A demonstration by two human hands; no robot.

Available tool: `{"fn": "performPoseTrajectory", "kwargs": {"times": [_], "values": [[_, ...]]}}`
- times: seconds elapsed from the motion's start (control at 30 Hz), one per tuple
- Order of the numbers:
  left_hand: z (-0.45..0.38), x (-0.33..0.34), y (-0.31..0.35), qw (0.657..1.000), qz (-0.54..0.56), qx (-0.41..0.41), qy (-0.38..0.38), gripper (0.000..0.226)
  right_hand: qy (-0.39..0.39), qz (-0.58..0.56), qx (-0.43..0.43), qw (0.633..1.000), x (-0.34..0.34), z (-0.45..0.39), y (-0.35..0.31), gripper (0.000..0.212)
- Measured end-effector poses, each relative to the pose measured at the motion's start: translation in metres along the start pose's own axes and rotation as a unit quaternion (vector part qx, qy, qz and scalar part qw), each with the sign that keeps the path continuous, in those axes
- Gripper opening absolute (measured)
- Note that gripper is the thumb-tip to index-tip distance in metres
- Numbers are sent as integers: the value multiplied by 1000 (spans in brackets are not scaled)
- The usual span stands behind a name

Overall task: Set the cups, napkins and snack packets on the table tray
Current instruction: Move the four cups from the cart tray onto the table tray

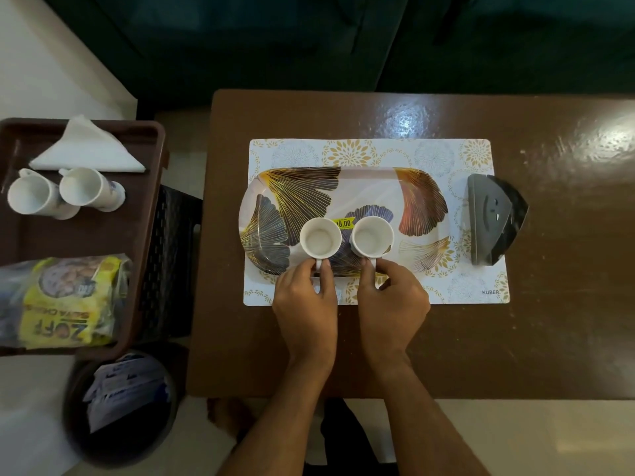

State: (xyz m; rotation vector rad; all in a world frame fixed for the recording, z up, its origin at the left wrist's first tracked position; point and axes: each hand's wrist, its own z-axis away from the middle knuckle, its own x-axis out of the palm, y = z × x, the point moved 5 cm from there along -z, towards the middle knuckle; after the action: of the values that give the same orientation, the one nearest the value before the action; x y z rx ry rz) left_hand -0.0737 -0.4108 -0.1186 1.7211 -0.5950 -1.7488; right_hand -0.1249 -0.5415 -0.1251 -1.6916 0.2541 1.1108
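An oval tray [360, 187] with a leaf print lies on a patterned placemat [378, 151] on the brown table. Two white cups stand upright on the tray's near half. My left hand [305, 304] pinches the handle of the left cup [320, 238]. My right hand [391, 300] pinches the handle of the right cup [371, 236]. On a brown crate tray [151, 187] to the left stand two more white cups [90, 189], a folded white napkin [87, 151] and a yellow snack packet [68, 304].
A dark napkin holder [493, 218] stands on the placemat's right edge. A dark bin [120, 410] holding papers sits on the floor at the lower left. A dark green sofa [309, 39] runs behind the table.
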Motion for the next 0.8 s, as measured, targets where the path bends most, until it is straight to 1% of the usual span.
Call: {"fn": "performPoseTrajectory", "kwargs": {"times": [0.13, 0.23, 0.33, 0.43, 0.5, 0.63, 0.8], "values": [[0, 1, -2, 1000, -4, -10, -4, 20, 0, 0, -4, 1000, -1, 1, -1, 19], [1, -2, -3, 1000, 1, -15, -4, 22, 35, 17, -23, 999, -6, 4, -4, 28], [1, -7, -6, 1000, 23, -21, 1, 29, 88, 36, -70, 993, -13, 7, -12, 35], [-7, -20, -9, 999, 34, -15, 0, 40, 103, 19, -120, 987, -14, 9, -30, 37], [-17, -33, -11, 1000, 26, 6, -1, 45, 84, 3, -153, 985, -8, 10, -47, 39], [-46, -66, -26, 999, -12, 47, -12, 48, 11, -15, -207, 978, 18, 19, -90, 45], [-91, -120, -66, 996, -61, 71, 1, 48, -67, -26, -273, 959, 66, 38, -153, 44]]}}
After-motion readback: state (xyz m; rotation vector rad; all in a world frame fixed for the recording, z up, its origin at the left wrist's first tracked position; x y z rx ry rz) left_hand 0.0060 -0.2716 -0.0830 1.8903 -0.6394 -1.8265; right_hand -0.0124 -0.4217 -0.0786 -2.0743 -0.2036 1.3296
